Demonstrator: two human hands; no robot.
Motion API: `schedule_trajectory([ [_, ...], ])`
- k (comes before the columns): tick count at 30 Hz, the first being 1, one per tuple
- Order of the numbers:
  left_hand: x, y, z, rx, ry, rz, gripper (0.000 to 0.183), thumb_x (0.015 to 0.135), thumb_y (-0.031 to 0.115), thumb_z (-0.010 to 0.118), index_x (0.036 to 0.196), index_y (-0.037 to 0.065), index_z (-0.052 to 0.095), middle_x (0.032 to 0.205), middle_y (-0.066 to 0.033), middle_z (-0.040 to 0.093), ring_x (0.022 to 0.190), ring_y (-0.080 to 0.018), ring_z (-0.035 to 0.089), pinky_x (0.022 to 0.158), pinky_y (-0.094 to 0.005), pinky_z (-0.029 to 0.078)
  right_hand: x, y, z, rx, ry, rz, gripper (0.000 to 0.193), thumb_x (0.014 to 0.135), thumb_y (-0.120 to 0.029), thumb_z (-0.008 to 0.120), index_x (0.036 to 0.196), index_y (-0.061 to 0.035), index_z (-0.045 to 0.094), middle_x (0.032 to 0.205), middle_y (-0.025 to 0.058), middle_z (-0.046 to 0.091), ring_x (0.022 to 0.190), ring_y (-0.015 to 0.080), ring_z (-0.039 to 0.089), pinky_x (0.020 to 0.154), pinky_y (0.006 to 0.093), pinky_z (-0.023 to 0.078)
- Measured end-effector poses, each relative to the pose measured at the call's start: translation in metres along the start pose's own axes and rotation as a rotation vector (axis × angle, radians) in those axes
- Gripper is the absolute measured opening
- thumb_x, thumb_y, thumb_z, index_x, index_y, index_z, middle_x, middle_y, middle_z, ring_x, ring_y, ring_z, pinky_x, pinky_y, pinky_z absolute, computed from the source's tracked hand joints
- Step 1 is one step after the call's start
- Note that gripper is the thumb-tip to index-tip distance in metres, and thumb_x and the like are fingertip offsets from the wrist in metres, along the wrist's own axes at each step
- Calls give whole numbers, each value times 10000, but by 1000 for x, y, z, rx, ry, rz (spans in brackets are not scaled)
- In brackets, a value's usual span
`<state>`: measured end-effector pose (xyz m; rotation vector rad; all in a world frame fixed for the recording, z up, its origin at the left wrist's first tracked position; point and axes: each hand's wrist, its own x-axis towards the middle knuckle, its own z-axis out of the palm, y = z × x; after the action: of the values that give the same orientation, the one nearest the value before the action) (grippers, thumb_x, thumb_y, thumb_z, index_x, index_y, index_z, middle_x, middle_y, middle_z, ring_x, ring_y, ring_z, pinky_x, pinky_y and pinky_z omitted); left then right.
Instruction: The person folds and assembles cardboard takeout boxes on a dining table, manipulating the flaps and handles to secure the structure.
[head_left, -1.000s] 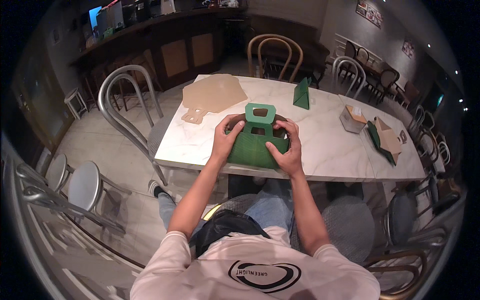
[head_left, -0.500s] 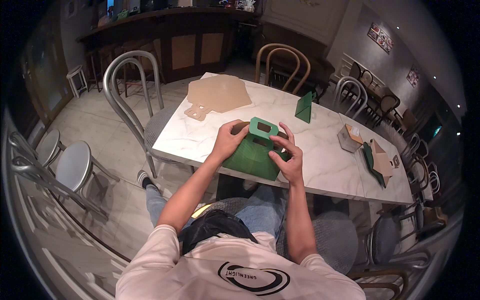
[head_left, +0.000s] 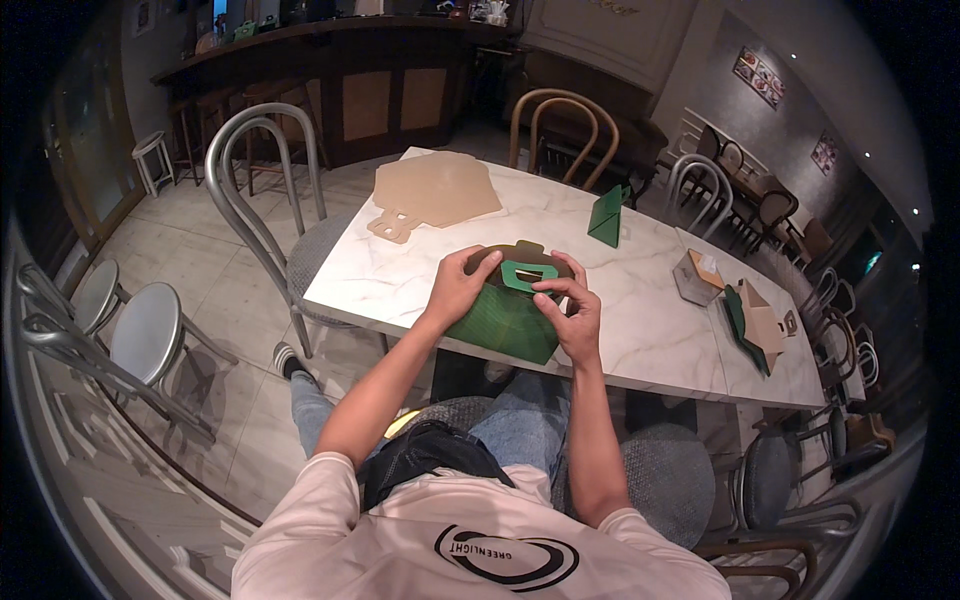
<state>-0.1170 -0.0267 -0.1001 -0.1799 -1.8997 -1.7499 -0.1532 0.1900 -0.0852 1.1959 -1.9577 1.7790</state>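
A green cardboard carry box (head_left: 505, 320) with a cut-out handle rests on the near edge of the white marble table (head_left: 640, 330), tipped toward me. My left hand (head_left: 460, 285) grips its left upper side. My right hand (head_left: 572, 310) holds its right side, fingers pinching the handle flap at the top. Both forearms come up from the lower edge. I sit on a grey chair, knees under the table.
A flat brown cardboard blank (head_left: 432, 190) lies at the table's far left. A small green folded piece (head_left: 606, 215) stands further back. A small open box (head_left: 697, 277) and folded green-and-brown boxes (head_left: 755, 322) lie at the right. Metal chairs (head_left: 262, 200) stand to the left.
The box has tilted and its handle flaps have been brought together at the top. My right fingers moved up onto the handle. My head view shifted slightly.
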Motion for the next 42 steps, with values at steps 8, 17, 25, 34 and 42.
schedule_trajectory([
  [8, -8, -2, 1, -42, -11, -4, 306, 1051, 269, 641, 1012, -28, 702, 863, -3, 672, 803, -73, 570, 743, -268, 480, -7, 18, 8, 48, 97, 159, 204, 911, -160, 776, 1082, -48, 780, 1297, 148, 647, 1253, 263, 586, 1027, 368, 475],
  [17, -16, 2, 2, -107, 32, 47, 264, 1048, 250, 639, 1023, -7, 693, 850, 11, 642, 818, -64, 546, 759, -252, 456, -6, -2, 16, -156, 174, -67, 222, 926, -171, 756, 1112, -51, 774, 1162, 156, 708, 1209, 290, 598, 1055, 389, 459],
  [25, -16, 0, 3, -109, 24, 32, 262, 1042, 251, 644, 1021, -7, 689, 851, 8, 649, 820, -66, 558, 762, -250, 461, -2, 5, 12, -206, 148, 19, 236, 935, -176, 746, 1127, -38, 763, 1113, 157, 717, 1121, 280, 638, 988, 368, 485],
  [34, -14, 0, -3, -137, -33, 95, 250, 1014, 224, 680, 1063, -21, 675, 941, -57, 719, 907, -117, 671, 820, -279, 522, -5, 5, 12, -97, 133, 31, 272, 930, -172, 755, 1133, 4, 712, 1159, 127, 665, 1039, 196, 668, 952, 325, 514],
  [42, -15, -1, -3, -91, -16, 60, 239, 1005, 208, 691, 1071, -21, 676, 943, -57, 720, 915, -119, 672, 836, -279, 517, -8, 8, 18, -96, 233, 75, 273, 907, -150, 786, 1112, 11, 705, 1114, 123, 683, 1003, 206, 704, 942, 320, 526],
])
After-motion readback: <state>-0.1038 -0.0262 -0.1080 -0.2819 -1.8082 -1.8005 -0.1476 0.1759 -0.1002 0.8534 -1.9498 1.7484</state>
